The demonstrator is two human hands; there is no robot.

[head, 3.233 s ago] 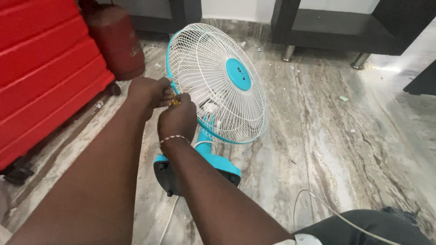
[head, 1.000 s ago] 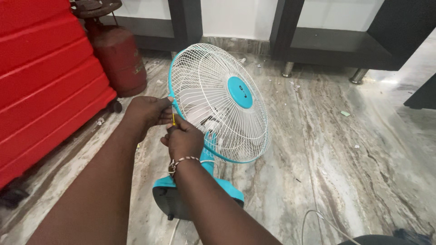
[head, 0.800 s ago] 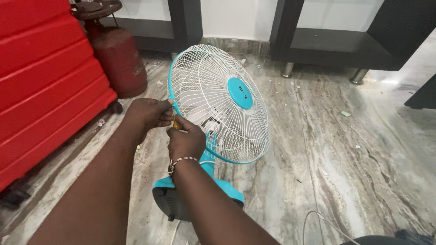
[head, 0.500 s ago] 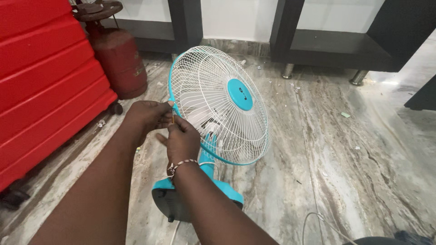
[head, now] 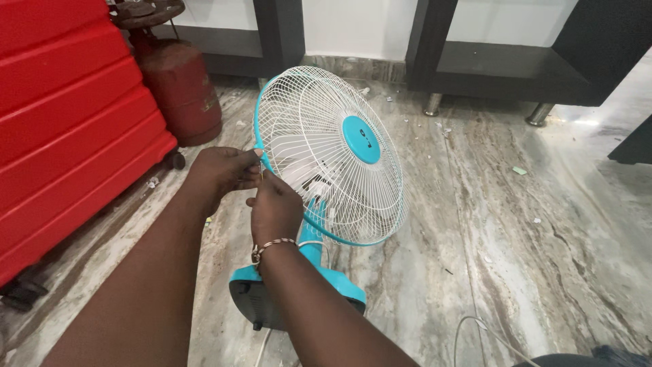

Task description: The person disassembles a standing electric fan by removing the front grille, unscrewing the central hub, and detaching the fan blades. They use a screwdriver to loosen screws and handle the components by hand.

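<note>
Standing upright on the marbled floor (head: 516, 224), a turquoise table fan (head: 329, 153) with a white wire guard is the landmark for everything else. At the fan's left rim, the left hand (head: 221, 173) pinches the turquoise edge with clenched fingers. Just beside it, the right hand (head: 275, 207), a beaded bracelet (head: 272, 245) on its wrist, is closed around a thin screwdriver (head: 261, 170) whose shaft meets the same rim. Left of the fan stands a red gas cylinder (head: 180, 88), with a red ribbed case (head: 68, 115) further left. Behind the fan is dark furniture (head: 502, 64) on metal feet. A white cord (head: 468, 326) lies right of the fan's base.
</note>
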